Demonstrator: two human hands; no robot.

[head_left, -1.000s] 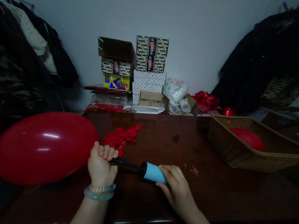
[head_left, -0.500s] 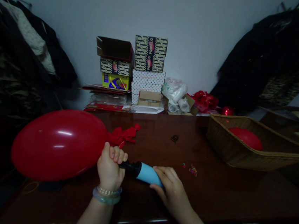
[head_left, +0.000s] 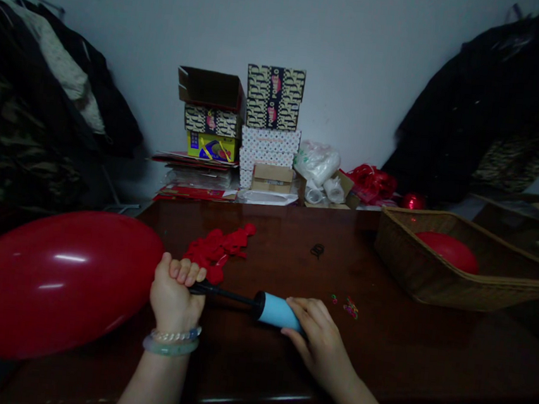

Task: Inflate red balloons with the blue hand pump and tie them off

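My left hand (head_left: pixel 177 291) is closed around the black end of a hand balloon pump (head_left: pixel 278 310), where the neck of a large inflated red balloon (head_left: pixel 61 283) also meets my fist. The nozzle and the balloon's mouth are hidden in the fist. Around the pump's light blue barrel, my right hand (head_left: pixel 320 340) is wrapped. A thin black rod shows between the two hands. Beyond my left hand lies a pile of flat red balloons (head_left: pixel 217 248) on the dark wooden table (head_left: pixel 253 369).
To the right stands a wicker basket (head_left: pixel 425 293) with a red balloon (head_left: pixel 450 251) inside. Small coloured bits (head_left: pixel 351 307) and black bands (head_left: pixel 317 250) lie on the table. Stacked boxes (head_left: pixel 273 113) and plastic bags (head_left: pixel 318 162) line the wall. Clothes hang on both sides.
My left hand has moved left with the balloon, drawing the pump's rod out of the barrel. The barrel and my right hand have shifted slightly right.
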